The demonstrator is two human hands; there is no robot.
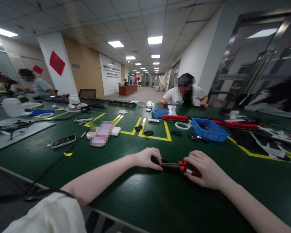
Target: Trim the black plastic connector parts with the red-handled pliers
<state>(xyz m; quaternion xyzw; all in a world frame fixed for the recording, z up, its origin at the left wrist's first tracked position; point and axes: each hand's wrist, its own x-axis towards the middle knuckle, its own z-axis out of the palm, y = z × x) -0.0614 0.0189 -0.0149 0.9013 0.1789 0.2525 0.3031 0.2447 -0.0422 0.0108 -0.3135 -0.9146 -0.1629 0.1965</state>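
My right hand point(205, 169) is closed round the red and black handles of a pair of long-nose pliers point(171, 165). The pliers' jaws point left and meet a small black part point(156, 160) in my left hand point(149, 158). Thumb and fingers of that hand pinch the part, hiding much of it, so its exact kind does not show. Both hands are just above the green table point(140, 200), near its front. Beyond them lie similar-looking small black pieces point(148, 133) by yellow tape lines.
A blue bin point(208, 129) stands right of centre, with a white cable coil point(182, 125) beside it. Left of my hands are a blurred-out phone-like object point(102, 134), a small black device point(63, 141) and a black cable point(50, 166). A co-worker point(185, 94) sits across the table.
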